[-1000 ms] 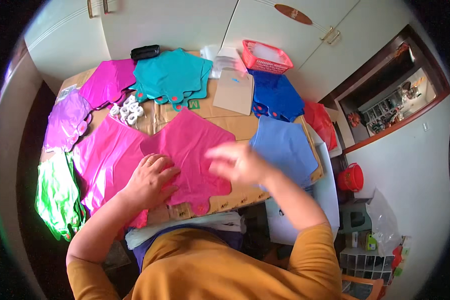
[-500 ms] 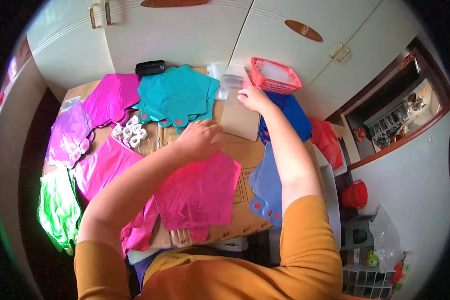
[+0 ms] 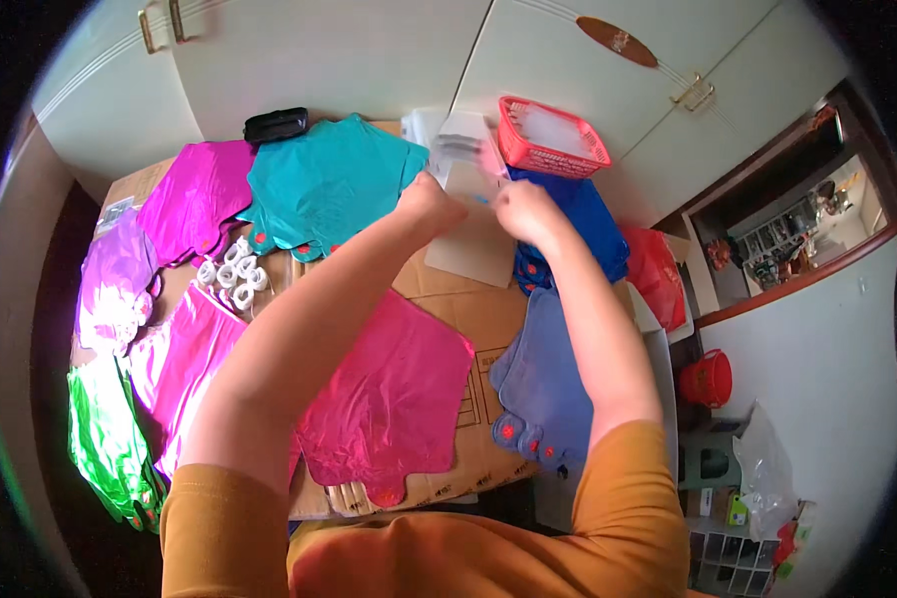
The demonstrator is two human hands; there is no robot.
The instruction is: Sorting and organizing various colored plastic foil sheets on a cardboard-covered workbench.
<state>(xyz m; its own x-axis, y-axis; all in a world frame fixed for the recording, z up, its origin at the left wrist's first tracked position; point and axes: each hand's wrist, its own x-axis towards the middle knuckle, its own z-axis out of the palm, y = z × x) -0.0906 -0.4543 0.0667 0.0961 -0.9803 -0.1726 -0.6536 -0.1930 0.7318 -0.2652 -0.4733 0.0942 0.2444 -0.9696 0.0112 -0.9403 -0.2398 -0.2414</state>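
Both hands are raised close together over a beige card sheet [image 3: 468, 257] at the far middle of the table. My left hand [image 3: 431, 207] is closed, its fingertips turned to the right. Facing it, my right hand [image 3: 530, 214] is closed in a pinch. Between them shows something thin and pale with a small blue spot; its kind cannot be made out. Behind the hands lie clear plastic bags [image 3: 458, 135]. A stack of flat teal foil balloons [image 3: 334, 184] is left of my left hand, and flat dark blue ones [image 3: 583, 234] lie beside my right hand.
Flat pink foil balloons [image 3: 394, 389], grey-blue ones [image 3: 543, 369], magenta, purple and green ones cover the cardboard [image 3: 488, 309]. White ribbon rolls [image 3: 234, 274] sit at left. A red basket [image 3: 548, 140] and black case [image 3: 276, 126] stand by the white cabinets [image 3: 329, 60].
My left hand has moved away from me and right, up to my right hand. The right hand has shifted slightly right and nearer. The view has tilted a little.
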